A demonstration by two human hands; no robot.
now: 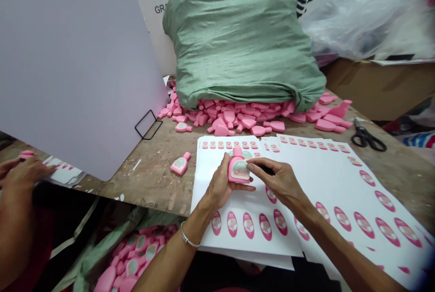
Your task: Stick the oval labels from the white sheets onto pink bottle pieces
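A small pink bottle stands upright in my left hand, its neck pointing away from me. On its front is a pale green and white label. The thumb and fingertips of my right hand pinch together at the label's right edge; whether they hold the label itself I cannot make out. Beneath both hands lie white sticker sheets printed with pink oval labels and rows of small ones. Left of the sheets, a labelled pink bottle lies on the worktable.
Pink bottles spill from a green sack at the back. Black scissors lie right. A white divider board with a wire stand rises left, beside another person's hand. Below, a sack holds labelled bottles.
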